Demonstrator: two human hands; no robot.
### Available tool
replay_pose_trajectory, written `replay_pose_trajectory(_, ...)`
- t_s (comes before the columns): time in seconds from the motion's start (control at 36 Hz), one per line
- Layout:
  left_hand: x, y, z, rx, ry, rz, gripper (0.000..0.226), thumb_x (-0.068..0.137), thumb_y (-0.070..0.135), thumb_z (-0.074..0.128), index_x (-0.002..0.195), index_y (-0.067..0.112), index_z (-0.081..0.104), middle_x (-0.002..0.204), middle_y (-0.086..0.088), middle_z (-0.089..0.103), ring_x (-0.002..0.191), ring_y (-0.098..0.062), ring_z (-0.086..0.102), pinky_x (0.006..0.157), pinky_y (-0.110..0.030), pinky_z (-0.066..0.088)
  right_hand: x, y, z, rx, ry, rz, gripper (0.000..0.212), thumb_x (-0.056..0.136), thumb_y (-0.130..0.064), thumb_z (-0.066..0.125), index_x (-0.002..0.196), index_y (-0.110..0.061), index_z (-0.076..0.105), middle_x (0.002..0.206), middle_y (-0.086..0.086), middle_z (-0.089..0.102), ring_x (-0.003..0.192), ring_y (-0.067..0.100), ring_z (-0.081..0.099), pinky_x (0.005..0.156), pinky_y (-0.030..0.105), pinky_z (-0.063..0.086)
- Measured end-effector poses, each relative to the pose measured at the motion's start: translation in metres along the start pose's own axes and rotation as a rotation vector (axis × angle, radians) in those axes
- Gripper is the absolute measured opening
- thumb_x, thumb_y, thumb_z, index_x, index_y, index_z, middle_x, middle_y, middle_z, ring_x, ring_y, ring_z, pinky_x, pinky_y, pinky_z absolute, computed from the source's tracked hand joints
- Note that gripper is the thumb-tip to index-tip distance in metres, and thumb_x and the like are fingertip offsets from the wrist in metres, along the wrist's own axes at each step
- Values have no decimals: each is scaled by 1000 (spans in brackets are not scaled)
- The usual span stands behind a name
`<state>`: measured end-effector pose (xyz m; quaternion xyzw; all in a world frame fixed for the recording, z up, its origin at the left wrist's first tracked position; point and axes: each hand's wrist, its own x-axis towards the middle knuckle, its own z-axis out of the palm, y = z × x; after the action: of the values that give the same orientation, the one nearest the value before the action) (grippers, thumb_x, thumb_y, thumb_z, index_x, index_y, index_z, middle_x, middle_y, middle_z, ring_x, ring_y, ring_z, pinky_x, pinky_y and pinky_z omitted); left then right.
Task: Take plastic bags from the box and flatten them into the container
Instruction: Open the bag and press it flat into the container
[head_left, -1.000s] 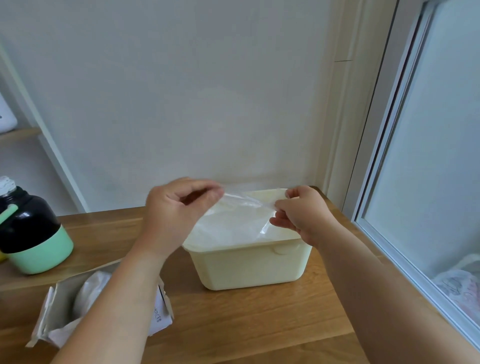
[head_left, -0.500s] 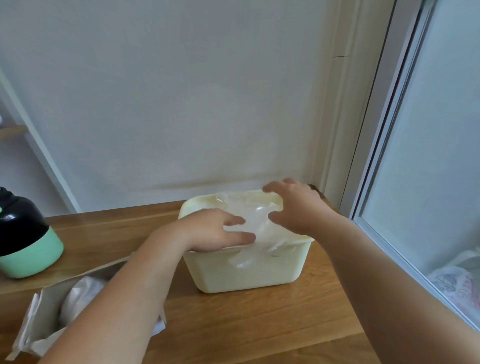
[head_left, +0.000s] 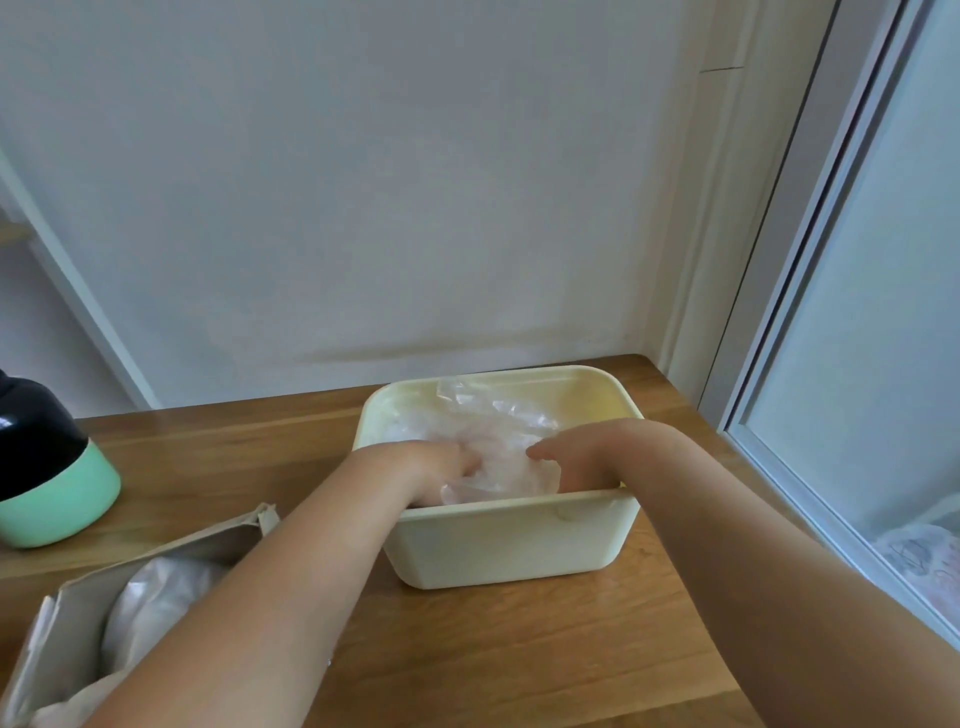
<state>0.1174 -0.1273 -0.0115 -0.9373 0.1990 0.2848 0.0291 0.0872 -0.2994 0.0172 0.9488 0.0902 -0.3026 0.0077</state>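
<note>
Both down inside the cream plastic container (head_left: 519, 540), forearms crossing its near rim. Left hand (head_left: 436, 465) knuckles-up at the near left of the tub, fingers angled down into a crumpled clear plastic bag (head_left: 493, 431) and touching it. Fingertips sunk in the film and behind the near wall, so no telling whether laid flat or curled round a fold. Right hand (head_left: 576, 457) just across from it at the near right, thumb pointing toward the left hand and resting against the bag. Remaining fingers hidden below the rim, so likewise no telling how far spread. Only a narrow gap between the two, filled with bunched film.

Bag lying under and between both hands, spreading on beyond them toward the far wall of the tub, rumpled, short of the rim at the back.

Down to the left of the left forearm, partly covered by it: an open cardboard box (head_left: 171, 551) with more whitish plastic bags (head_left: 156, 597) bunched inside. Any print on it too blurred to read. Farther left of the left hand, well apart: a black and mint-green flask (head_left: 52, 467). Beneath all of it, a wooden tabletop (head_left: 519, 649). Right of the right arm, a window frame (head_left: 810, 291), with pale patterned cloth (head_left: 924, 566) behind the glass, pattern too faint to make out.
</note>
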Motion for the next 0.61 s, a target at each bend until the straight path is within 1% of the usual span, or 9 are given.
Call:
replay_pose_trajectory(0.06, 4, -1, 3, -11, -3, -17, 48, 100, 25, 49, 146, 18, 39, 145, -3, 44, 131, -25, 43, 109, -39, 35, 1, -1, 2, -1, -10, 0, 72, 93, -26, 54, 152, -27, 13, 159, -1, 16, 144, 23, 21, 111, 36, 25)
replay_pose_trajectory(0.08, 4, -1, 3, -34, 9, -26, 46, 98, 26, 50, 143, 19, 44, 142, -2, 48, 128, -23, 46, 108, -38, 37, 2, -1, 4, 3, -6, 2, 70, 93, -25, 53, 152, -25, 15, 158, 0, 17, 143, 23, 22, 110, 36, 25)
replay_pose_trajectory(0.14, -5, 1, 1, -47, 93, -27, 43, 94, 30, 56, 137, 23, 52, 134, 0, 55, 118, -22, 53, 102, -35, 43, 4, -1, 5, 28, 26, 5, 70, 93, -25, 55, 152, -23, 18, 157, 1, 20, 142, 23, 25, 110, 35, 26)
replay_pose_trajectory(0.22, -29, -7, -4, -85, 343, -44, 55, 87, 47, 63, 137, 29, 52, 139, 6, 52, 127, -19, 49, 104, -37, 42, 3, 1, 5, 112, 106, 3, 74, 90, -26, 61, 151, -21, 19, 156, 1, 22, 140, 23, 28, 109, 35, 29)
replay_pose_trajectory(0.28, -44, -16, -6, -194, 530, -25, 50, 86, 51, 64, 132, 31, 58, 139, 10, 54, 128, -15, 48, 105, -34, 40, -2, 1, 1, 135, 171, -7, 72, 89, -28, 62, 150, -20, 24, 155, 0, 25, 140, 22, 29, 109, 34, 29)
replay_pose_trajectory(0.36, -62, -25, -5, -325, 778, 14, 28, 92, 43, 58, 114, 30, 69, 119, 9, 64, 115, -13, 56, 96, -30, 42, -10, 1, -5, 176, 285, -29, 63, 90, -30, 61, 146, -18, 34, 152, -2, 32, 138, 20, 33, 109, 31, 28)
replay_pose_trajectory(0.44, -68, -21, -4, -438, 951, 76, 22, 96, 34, 55, 102, 25, 73, 103, 11, 66, 101, -8, 57, 80, -22, 39, -14, -1, -8, 241, 425, -44, 47, 91, -24, 56, 137, -20, 49, 141, -5, 48, 128, 16, 45, 103, 26, 35)
replay_pose_trajectory(0.53, -66, -10, -6, -413, 955, 177, 27, 96, 34, 55, 117, 25, 68, 112, 17, 55, 104, 1, 49, 79, -11, 30, -13, -5, -7, 311, 535, -81, 37, 89, -21, 57, 126, -21, 58, 126, -6, 59, 114, 12, 54, 92, 19, 40)
replay_pose_trajectory(0.61, -59, 1, -8, -344, 811, 236, 36, 97, 39, 51, 131, 30, 59, 134, 17, 49, 125, 3, 40, 95, -13, 27, -11, -7, -1, 349, 534, -101, 46, 86, -28, 64, 131, -25, 52, 132, -6, 53, 115, 12, 52, 85, 18, 36)
